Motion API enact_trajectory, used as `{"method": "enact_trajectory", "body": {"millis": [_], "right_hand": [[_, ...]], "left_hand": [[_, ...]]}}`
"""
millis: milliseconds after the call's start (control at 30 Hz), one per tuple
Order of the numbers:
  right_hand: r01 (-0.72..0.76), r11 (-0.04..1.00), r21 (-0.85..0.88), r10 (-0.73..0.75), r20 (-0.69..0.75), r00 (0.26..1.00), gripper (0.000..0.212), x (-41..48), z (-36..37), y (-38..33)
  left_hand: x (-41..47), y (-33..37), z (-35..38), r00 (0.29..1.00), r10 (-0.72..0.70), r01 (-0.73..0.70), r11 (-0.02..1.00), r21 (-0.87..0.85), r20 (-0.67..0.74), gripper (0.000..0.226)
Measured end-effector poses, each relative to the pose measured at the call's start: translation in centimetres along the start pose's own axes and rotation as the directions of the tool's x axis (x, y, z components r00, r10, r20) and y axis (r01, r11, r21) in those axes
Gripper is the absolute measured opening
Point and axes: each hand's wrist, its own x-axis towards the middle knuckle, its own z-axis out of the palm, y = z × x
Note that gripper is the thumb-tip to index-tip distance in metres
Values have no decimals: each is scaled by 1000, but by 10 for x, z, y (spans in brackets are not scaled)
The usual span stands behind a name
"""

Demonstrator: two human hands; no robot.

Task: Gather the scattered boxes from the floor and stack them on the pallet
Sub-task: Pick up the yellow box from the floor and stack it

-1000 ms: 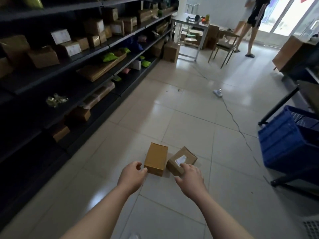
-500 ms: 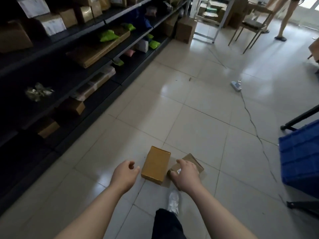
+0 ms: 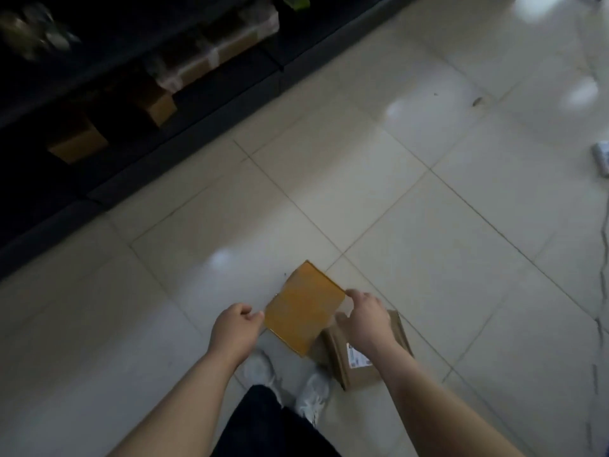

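There are two boxes on the floor in front of me. One is a flat, yellow-orange cardboard box (image 3: 304,308). The other is a plain brown cardboard box with a white printed label (image 3: 357,357), lying just to its right and nearer to me. The near right edge of the yellow one overlaps it.

Both my hands are on the yellow box. My left hand (image 3: 235,331) is at its left corner, fingers curled in and pinching the edge. My right hand (image 3: 365,319) reaches over the brown box, its fingers clamped on the yellow box's right edge. I cannot tell whether the box has left the floor.

My two white shoes (image 3: 313,395) stand just below the boxes, with one dark trouser leg (image 3: 263,427) in front of them.

The floor is pale glossy square tiles (image 3: 428,258) with thin grout lines and soft light reflections. A dark line runs down the far right. One small white object (image 3: 601,158) lies at the right edge, too blurred to identify. Black shelving (image 3: 184,140) runs along the upper left. Its low shelf holds two small brown boxes (image 3: 79,145) and some wrapped parcels, too dim to count.
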Motion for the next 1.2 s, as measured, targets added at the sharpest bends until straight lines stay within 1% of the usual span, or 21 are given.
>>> {"method": "enact_trajectory", "body": {"millis": [67, 133, 267, 367, 467, 633, 733, 833, 867, 933, 1033, 1167, 1200], "right_hand": [[-5, 1000, -14, 5, 5, 1000, 56, 44, 19, 5], [-1, 999, -35, 1, 12, 1000, 56, 85, 43, 11], [-4, 997, -80, 7, 34, 999, 59, 159, 98, 24], [-7, 994, -108, 12, 49, 999, 62, 207, 138, 31], [0, 996, -89, 4, 48, 999, 63, 251, 171, 34], [5, 998, -56, -2, 47, 999, 71, 309, 210, 34], [14, 999, -51, -12, 46, 999, 76, 330, 225, 34], [-1, 998, -57, 5, 69, 998, 84, 344, 232, 39], [-13, 999, -47, 16, 80, 997, 86, 348, 232, 41], [-42, 999, -10, 43, 104, 994, 88, 350, 231, 43], [-59, 997, 42, 54, 116, 992, 88, 342, 227, 38], [-49, 993, 105, 39, 100, 994, 87, 319, 217, 21], [-52, 991, 121, 40, 97, 995, 88, 312, 213, 15]], "left_hand": [[39, -10, 21, 998, -56, 56, 998, -27, 2, 44], [78, -23, 43, 994, -106, 106, 994, -39, 5, 48], [151, -56, 90, 975, -221, 221, 975, -2, 25, 54], [197, -81, 122, 960, -276, 276, 961, 3, 33, 59], [239, -103, 148, 947, -318, 318, 948, -1, 49, 61], [291, -138, 177, 918, -390, 393, 919, -25, 72, 64], [311, -156, 190, 882, -454, 469, 873, -135, 125, 62], [320, -167, 201, 832, -510, 554, 755, -349, 218, 60], [321, -168, 204, 824, -516, 565, 723, -399, 232, 58], [321, -169, 205, 831, -514, 551, 712, -436, 210, 60], [315, -168, 195, 848, -514, 514, 739, -436, 129, 69], [302, -155, 163, 869, -492, 457, 772, -442, 40, 74], [296, -151, 152, 879, -477, 434, 790, -434, 11, 72]]}}
